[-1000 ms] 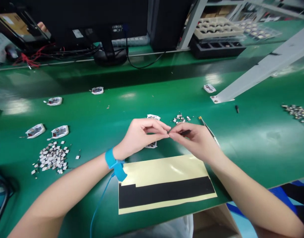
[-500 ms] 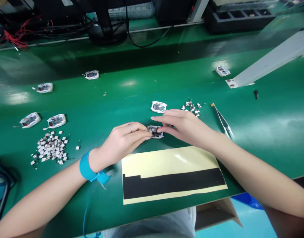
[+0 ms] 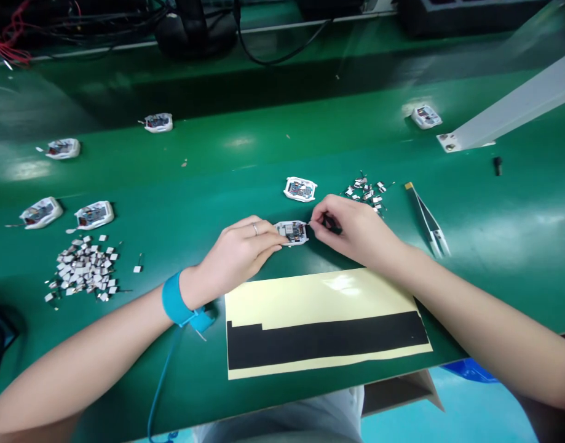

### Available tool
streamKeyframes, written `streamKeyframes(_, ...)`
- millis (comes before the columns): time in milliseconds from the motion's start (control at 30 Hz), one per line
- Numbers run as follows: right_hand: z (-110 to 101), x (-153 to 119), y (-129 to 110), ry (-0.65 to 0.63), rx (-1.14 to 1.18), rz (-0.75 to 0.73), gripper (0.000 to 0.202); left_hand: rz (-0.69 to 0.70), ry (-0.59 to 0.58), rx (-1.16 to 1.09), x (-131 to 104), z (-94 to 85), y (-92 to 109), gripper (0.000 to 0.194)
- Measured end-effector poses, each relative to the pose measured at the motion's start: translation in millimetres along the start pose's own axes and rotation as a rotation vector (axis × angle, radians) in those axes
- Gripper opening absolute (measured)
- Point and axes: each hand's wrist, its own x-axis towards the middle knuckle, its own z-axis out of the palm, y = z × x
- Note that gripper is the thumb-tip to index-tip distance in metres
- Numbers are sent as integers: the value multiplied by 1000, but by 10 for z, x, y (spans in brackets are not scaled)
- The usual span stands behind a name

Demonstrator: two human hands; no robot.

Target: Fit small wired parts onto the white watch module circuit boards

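A small white device housing [image 3: 292,232] with a bare circuit board inside lies in front of me. My left hand [image 3: 243,249] pinches its left end between thumb and fingers. At its right end, my right hand [image 3: 344,223] has thumb and index finger pinched together on a small thin part that I cannot make out clearly. Just behind stands a second white housing [image 3: 300,189] with its board showing. A loose cluster of small silver parts with short leads [image 3: 365,192] lies beyond my right hand. Tweezers [image 3: 427,219] rest to the right of it.
Nearest me is a yellow sheet [image 3: 310,295] with a black strip [image 3: 328,340]. A heap of small silver parts [image 3: 86,267] sits at left, near several more white housings [image 3: 94,215]. A metal post [image 3: 508,107] rises at right. A blue wrist strap [image 3: 176,298] trails its cord.
My right hand has drawn back from over the housing to its right end, its fingers now pinched. More of the circuit board shows. My left hand keeps its hold; the view has shifted slightly.
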Motion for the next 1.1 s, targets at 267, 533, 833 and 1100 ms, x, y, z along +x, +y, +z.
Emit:
streamKeyframes(267, 28, -56, 48, -168, 10, 4, 46, -87, 122, 66, 121, 28, 95, 14)
streamKeyframes(533, 133, -52, 76, -80, -19, -43, 37, 39, -23, 167, 238, 101, 41, 16)
streamKeyframes(833, 135, -50, 110, -76, 13, -55, 33, -42, -123, 199, 293, 166, 67, 24)
streamKeyframes(1100, 136, -48, 120, -88, 19, -50, 31, -74, -151, 116, 326, 197, 64, 24)
